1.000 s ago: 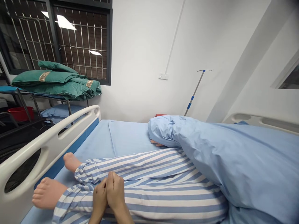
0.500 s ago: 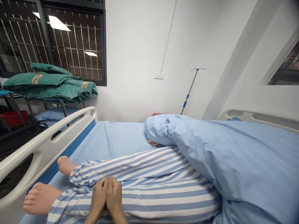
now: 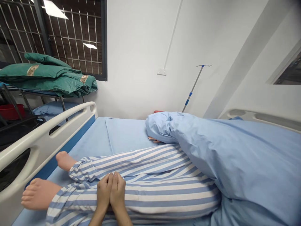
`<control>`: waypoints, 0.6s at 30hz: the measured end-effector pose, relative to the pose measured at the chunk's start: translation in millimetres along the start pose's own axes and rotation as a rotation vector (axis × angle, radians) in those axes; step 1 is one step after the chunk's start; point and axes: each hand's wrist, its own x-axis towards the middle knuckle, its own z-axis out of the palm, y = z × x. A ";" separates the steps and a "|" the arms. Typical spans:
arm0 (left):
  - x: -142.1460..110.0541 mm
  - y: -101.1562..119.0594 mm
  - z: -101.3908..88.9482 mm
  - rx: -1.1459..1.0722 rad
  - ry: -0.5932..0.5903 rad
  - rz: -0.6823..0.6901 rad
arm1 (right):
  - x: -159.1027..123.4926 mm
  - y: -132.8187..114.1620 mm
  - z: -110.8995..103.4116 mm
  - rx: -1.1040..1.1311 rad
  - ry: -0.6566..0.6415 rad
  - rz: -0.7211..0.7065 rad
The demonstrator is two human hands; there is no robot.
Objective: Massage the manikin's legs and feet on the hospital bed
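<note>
Hands together, the person's left hand (image 3: 103, 193) and right hand (image 3: 118, 191) stood pressed palm to palm, fingers (image 3: 115, 179) extended and touching, with nothing visible between them and no clamp on anything. They lay against or just above the lower legs of a manikin (image 3: 150, 175); the head view could not settle whether they touched its cloth. The manikin lay on its back across the bed, in blue-and-white striped trousers (image 3: 164, 196), with its near foot (image 3: 39, 194) and far foot (image 3: 65, 160) bare and pointing toward a white side rail (image 3: 42, 141). A blue duvet (image 3: 230, 157) covered its upper body, and a manikin's hand (image 3: 154, 139) showed at the duvet's bunched edge. A blue sheet (image 3: 94, 138) covered the mattress. Beyond the rail, folded green drapes (image 3: 47, 77) sat on a metal rack (image 3: 39, 99), above a blue pillow (image 3: 53, 111) and near a red basin (image 3: 10, 111). An IV pole (image 3: 192, 88) rose behind the bed, by a white wall (image 3: 134, 62) and a barred window (image 3: 75, 37).
</note>
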 end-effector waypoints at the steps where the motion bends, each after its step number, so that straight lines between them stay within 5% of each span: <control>1: -0.5 -1.1 -0.2 0.019 0.007 0.009 | 0.2 0.5 0.5 -0.011 0.003 0.003; 6: 0.3 8.5 -1.7 0.095 0.035 0.023 | 6.5 -1.0 -3.6 -0.070 -0.034 0.010; 13: -4.2 12.2 3.3 0.232 -0.062 0.041 | 15.0 -35.9 -42.3 -0.338 -0.142 -0.120; 18: -5.0 7.7 7.4 0.299 -0.059 0.048 | 11.2 -16.1 -42.5 -0.370 -0.134 -0.155</control>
